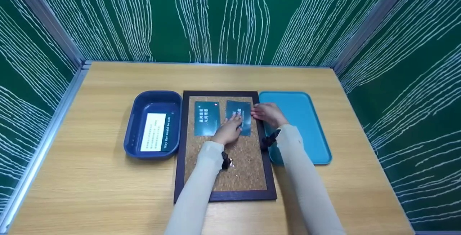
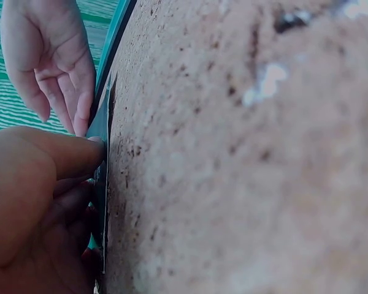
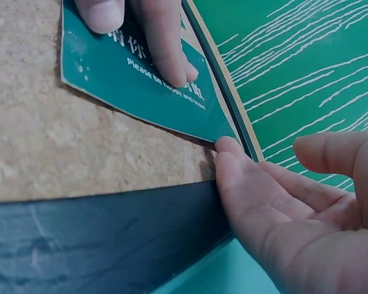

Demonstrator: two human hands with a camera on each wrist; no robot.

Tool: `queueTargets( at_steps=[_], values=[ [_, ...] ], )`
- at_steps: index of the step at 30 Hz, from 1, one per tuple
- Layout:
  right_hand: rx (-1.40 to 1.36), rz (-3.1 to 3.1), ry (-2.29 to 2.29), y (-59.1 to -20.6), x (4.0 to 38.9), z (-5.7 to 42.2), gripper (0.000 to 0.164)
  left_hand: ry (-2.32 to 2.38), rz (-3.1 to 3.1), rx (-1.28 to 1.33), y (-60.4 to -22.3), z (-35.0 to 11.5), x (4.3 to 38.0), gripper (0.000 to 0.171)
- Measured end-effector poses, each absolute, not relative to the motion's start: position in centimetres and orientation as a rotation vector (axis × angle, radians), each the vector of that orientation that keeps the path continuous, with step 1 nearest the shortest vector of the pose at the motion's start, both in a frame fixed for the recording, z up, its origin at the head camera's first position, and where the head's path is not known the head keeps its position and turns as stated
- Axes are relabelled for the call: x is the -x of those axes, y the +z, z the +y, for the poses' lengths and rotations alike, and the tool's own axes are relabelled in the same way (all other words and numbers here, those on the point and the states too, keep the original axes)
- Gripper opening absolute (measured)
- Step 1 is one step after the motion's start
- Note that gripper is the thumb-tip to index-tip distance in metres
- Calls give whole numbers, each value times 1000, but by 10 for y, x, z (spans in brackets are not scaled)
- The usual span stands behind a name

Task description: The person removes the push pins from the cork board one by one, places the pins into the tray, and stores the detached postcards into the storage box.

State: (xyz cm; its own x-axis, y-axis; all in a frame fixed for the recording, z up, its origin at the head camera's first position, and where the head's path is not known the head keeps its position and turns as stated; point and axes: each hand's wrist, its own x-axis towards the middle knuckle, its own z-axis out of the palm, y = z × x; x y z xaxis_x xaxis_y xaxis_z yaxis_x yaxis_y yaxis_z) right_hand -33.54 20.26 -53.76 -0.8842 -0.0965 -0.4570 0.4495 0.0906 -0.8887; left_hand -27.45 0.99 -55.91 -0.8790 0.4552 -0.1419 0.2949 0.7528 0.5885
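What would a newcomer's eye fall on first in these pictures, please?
Probably the left hand resting on the right green card, on the upper part of the framed cork board, with the right hand touching that card's edge. The dark blue bin left of the board and the turquoise tray right of it stand out next. The white-streaked green walls behind and at the sides also catch the eye.

Booth-like workspace, green white-streaked panels (image 1: pixel 162 18), grey posts (image 1: pixel 49 18), wood-grain tabletop (image 1: pixel 216 77)
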Motion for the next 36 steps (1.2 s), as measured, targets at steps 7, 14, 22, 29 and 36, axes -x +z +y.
queueTargets(
  at_steps=[7,14,22,29,36],
  values=[
    [-325,2037,-1802,-538,336,199,39,813,2666,-583,-560,10,276,51],
    [-332,2127,-1776,-536,334,194,36,811,2666,-585,-561,10,276,50],
    [-349,2187,-1744,-538,333,189,37,812,2669,-596,-560,10,275,50],
    [-341,2194,-1747,-541,331,185,40,822,2660,-594,-560,9,274,50],
    [-337,2263,-1696,-543,330,181,40,832,2668,-586,-558,9,274,51]
  ],
)
